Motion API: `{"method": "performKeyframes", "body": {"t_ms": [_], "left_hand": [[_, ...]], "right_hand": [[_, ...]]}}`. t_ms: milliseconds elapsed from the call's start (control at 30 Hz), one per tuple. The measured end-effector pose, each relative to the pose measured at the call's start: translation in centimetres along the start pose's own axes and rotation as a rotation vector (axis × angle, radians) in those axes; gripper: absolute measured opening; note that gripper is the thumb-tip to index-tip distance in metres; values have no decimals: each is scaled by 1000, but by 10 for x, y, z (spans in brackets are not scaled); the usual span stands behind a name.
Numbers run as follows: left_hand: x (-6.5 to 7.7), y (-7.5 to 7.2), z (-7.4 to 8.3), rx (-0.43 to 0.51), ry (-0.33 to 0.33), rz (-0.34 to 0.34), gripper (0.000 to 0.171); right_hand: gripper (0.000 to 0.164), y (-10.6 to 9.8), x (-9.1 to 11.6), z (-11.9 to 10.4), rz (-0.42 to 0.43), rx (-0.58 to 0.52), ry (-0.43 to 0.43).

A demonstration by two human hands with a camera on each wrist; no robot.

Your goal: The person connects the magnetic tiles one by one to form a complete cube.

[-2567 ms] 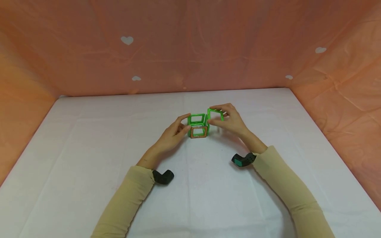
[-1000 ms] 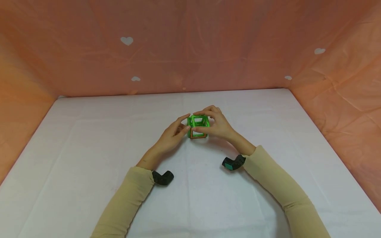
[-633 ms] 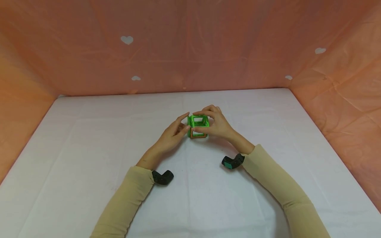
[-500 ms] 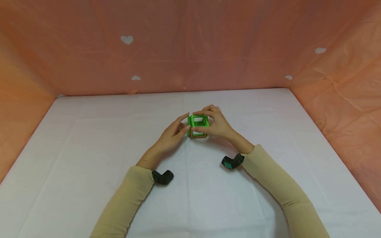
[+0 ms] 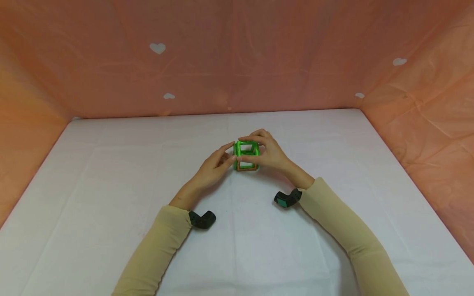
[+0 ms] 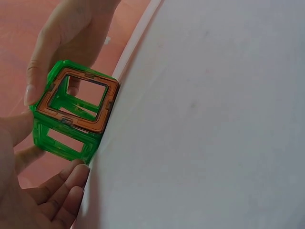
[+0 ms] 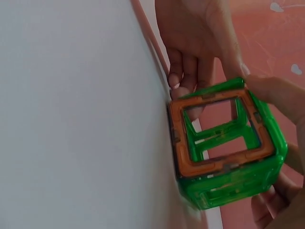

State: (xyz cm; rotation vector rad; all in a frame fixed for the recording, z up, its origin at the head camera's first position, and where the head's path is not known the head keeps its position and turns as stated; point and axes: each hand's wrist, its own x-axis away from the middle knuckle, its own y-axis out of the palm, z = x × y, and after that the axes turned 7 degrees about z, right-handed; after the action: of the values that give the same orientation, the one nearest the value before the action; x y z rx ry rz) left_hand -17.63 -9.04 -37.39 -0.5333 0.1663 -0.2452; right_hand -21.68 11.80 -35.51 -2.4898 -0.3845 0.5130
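A small cube of magnetic tiles [image 5: 237, 152] stands on the white cloth, made of green see-through frames with one orange frame tile [image 5: 247, 169] on the side facing the person. My left hand [image 5: 208, 172] grips the cube's left side, index finger at the far corner and thumb at the near one. My right hand [image 5: 275, 155] pinches the green top between thumb and index finger. In the left wrist view the orange tile [image 6: 70, 120] shows whole, above a green side frame [image 6: 62, 151]. From the right wrist, the green top edge [image 7: 279, 138] lies under my right thumb.
White cloth [image 5: 111, 176] covers the table around the hands. Behind it rises an orange sheet [image 5: 237, 61] with white hearts, and another orange side [image 5: 426, 111] stands at right. Black wrist cameras [image 5: 203, 220] jut from both sleeves.
My right hand has moved left, bringing a green tile from beside the cube onto its top. Lately the right arm has shifted only slightly, while the left hand keeps its place.
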Motion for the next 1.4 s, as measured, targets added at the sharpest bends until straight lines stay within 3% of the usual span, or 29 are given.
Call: {"method": "performKeyframes", "body": {"t_ms": [367, 700, 1033, 1400], "left_hand": [[0, -1, -1, 0, 0, 0, 52], [1, 1, 1, -3, -22, 7, 53], [2, -6, 6, -66, -62, 14, 53], [5, -10, 6, -156, 7, 71, 51]], "right_hand": [[54, -1, -2, 7, -32, -42, -70], [55, -4, 3, 9, -64, -60, -66], [53, -16, 6, 10, -29, -71, -111], [47, -25, 15, 14, -11, -74, -57]]}}
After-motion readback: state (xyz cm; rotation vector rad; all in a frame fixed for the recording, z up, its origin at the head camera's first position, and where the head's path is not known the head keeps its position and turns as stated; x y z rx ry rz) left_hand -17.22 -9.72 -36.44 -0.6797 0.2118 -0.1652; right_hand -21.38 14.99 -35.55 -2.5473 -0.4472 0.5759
